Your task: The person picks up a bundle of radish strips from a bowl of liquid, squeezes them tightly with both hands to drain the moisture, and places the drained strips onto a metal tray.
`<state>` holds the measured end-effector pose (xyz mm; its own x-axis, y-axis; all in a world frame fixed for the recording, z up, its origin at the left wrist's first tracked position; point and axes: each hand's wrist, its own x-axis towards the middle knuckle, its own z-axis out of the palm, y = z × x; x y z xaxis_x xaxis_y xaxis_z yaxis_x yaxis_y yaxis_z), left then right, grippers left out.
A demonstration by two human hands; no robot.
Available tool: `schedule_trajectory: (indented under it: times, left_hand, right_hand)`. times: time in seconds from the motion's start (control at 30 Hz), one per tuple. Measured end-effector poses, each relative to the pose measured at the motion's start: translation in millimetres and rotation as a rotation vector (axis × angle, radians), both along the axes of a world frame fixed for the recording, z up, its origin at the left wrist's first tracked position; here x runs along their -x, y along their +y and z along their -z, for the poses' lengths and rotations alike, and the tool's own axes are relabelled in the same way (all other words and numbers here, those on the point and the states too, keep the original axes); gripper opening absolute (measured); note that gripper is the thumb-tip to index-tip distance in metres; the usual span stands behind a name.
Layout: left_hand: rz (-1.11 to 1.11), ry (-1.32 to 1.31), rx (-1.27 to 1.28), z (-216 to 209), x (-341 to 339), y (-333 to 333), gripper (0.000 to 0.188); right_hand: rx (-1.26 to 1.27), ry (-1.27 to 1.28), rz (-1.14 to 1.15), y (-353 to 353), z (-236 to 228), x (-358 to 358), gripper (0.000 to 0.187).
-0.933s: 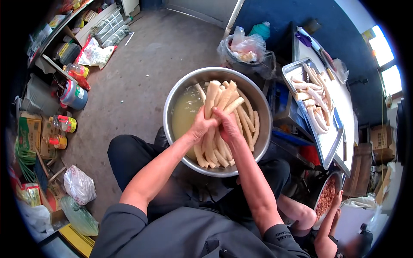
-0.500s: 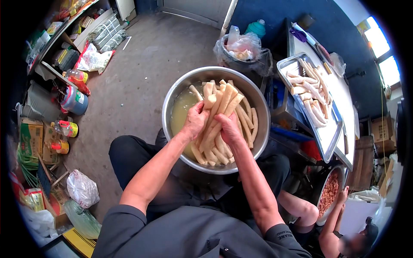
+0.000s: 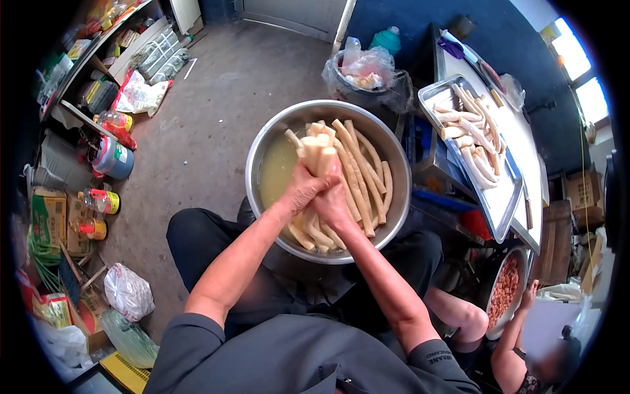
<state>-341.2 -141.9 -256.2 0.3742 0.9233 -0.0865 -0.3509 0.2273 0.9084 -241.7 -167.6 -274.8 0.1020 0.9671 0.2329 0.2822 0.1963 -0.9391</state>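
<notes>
A large round steel basin (image 3: 252,180) stands in front of my knees, with cloudy yellowish water (image 3: 275,164) and many long pale sticks (image 3: 375,180) that look like peeled yams. My left hand (image 3: 300,190) and my right hand (image 3: 331,200) are closed together around a bundle of these sticks (image 3: 321,156). The bundle's blunt ends point up and away from me above my fingers. More sticks lie side by side along the basin's right side, partly in the water. My clasped hands hide the bundle's middle.
At the right, a metal tray (image 3: 502,226) of similar pale pieces rests on a table. A lined bin (image 3: 357,72) stands behind the basin. A person (image 3: 508,358) sits at lower right beside a bowl of reddish chunks (image 3: 505,285). Bottles (image 3: 102,200) line the left side.
My right hand has moved left against my left hand, and both now clasp the bundle. Several sticks on the right have come free of my grip and lie in the basin.
</notes>
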Motion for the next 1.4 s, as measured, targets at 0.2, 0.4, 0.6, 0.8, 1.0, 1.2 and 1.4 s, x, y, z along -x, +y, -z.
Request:
schedule_trajectory:
  times: [0.2, 0.4, 0.6, 0.8, 1.0, 1.2, 1.4]
  left_hand:
    - [-0.076, -0.257, 0.277, 9, 22, 15, 0.048]
    - [0.062, -0.398, 0.292, 28, 35, 24, 0.042]
    - [0.192, -0.403, 0.236, 16, 32, 24, 0.045]
    - [-0.024, -0.129, 0.08, 9, 18, 15, 0.045]
    - [-0.124, -0.27, 0.194, 13, 28, 19, 0.038]
    - [-0.018, -0.222, 0.152, 15, 29, 21, 0.037]
    - [0.091, -0.139, 0.085, 12, 32, 21, 0.039]
  right_hand:
    - [-0.08, -0.369, -0.019, -21, -19, 15, 0.089]
    - [0.135, 0.356, 0.021, -27, -44, 9, 0.061]
    - [0.12, 0.565, 0.123, -18, -32, 2, 0.048]
    - [0.012, 0.013, 0.264, -16, -27, 0, 0.037]
    - [0.216, 0.56, 0.135, -19, -30, -1, 0.039]
    - [0.182, 0.542, 0.187, -14, -20, -10, 0.043]
    - [0.176, 0.456, 0.072, -14, -30, -23, 0.031]
